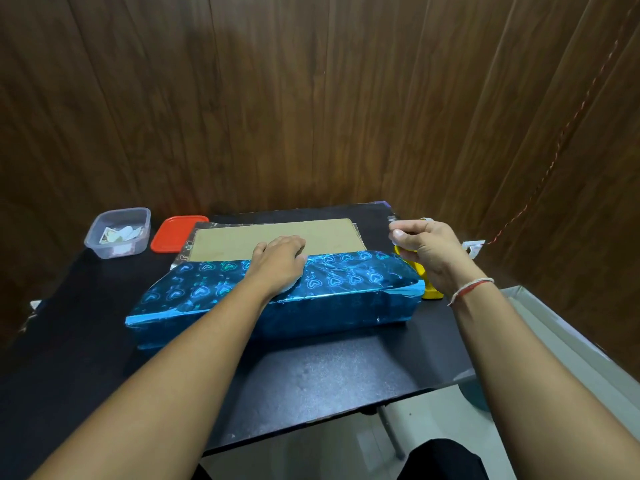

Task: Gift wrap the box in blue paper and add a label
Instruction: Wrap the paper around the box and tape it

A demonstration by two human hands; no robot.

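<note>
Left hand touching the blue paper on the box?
Touching. The head view shows the left hand lying palm-down on the blue paper folded over the box top, no gap.

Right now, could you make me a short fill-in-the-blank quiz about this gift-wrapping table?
1. The left hand presses on the box in shiny ____ heart-patterned paper.
2. The flat lid beside the clear plastic tub is ____.
3. The bare cardboard sheet lies ____ the wrapped box.

Missing words: blue; red; behind
</note>
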